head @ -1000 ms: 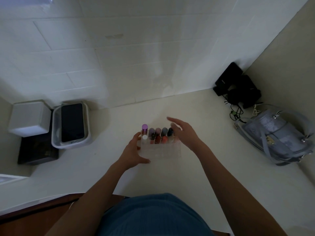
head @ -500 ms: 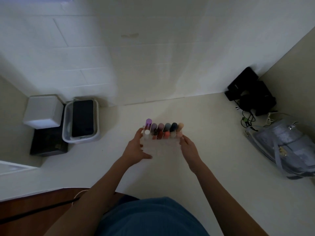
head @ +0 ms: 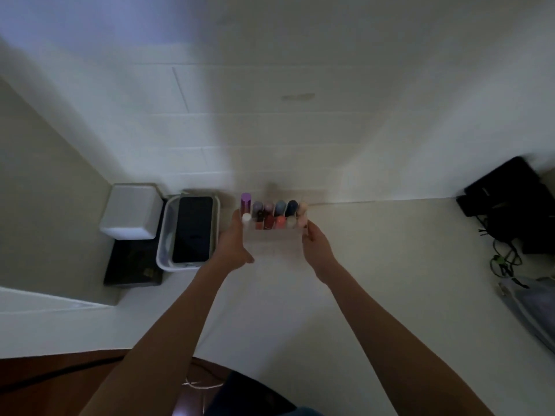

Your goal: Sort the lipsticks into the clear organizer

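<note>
Two hands clasp the clear organizer [head: 274, 238] from either end: the left hand [head: 232, 249] is wrapped against its left wall with the thumb curled under the front edge, and the right hand [head: 318, 250] presses flat on the right wall, fingers partly curled. Neither is spread wide; both are closed on the organizer. The lipsticks [head: 271, 213] stand upright in its rear cells in two short rows, the purple-capped one [head: 245, 202] tallest at the far left. The organizer sits far back on the pale surface [head: 375, 280], close to the tiled wall [head: 270, 145], and whether it rests there or is lifted slightly cannot be told.

The main risk, as I judge it, is tipping: the load sits at the back, so a tilt or a hard stop against the wall could topple the tall tubes. The smooth plastic walls could also slip in a side squeeze. Just to the left lies a white tray [head: 163, 235] holding a dark phone [head: 192, 229], near enough for the left hand to knock.
</note>
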A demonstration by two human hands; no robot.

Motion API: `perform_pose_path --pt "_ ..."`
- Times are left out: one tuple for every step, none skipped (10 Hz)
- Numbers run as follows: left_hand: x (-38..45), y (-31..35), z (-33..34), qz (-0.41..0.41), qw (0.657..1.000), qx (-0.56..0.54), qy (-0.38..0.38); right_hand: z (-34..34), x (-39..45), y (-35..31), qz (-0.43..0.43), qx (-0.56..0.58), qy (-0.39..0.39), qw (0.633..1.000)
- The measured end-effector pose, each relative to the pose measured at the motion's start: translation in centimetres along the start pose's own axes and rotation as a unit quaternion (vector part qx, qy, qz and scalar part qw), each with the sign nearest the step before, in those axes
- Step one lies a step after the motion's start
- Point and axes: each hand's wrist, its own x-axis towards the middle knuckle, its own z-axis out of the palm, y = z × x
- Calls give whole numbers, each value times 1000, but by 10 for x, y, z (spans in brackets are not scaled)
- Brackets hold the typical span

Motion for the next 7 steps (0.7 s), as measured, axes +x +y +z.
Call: perform_pose_path --pt "7 -6 6 -25 999 16 24 2 11 -1 -6 -7 -10 1000" --pt "9 -14 13 -41 998 10 55 5 19 -6 -7 -27 -15 1000" --pt "7 -19 19 -48 995 -6 90 11 26 -5 -21 -38 -9 999" --pt "6 -18 25 -58 987 28 144 18 21 -8 -38 -38 -8 999" --pt "0 -16 33 -70 981 32 177 21 21 -4 -60 -42 -6 997" --pt "-13 -10 34 -108 980 13 165 23 20 -7 -44 -74 -14 996" --pt "-35 0 44 -130 979 -54 151 14 18 -4 2 -43 61 997"
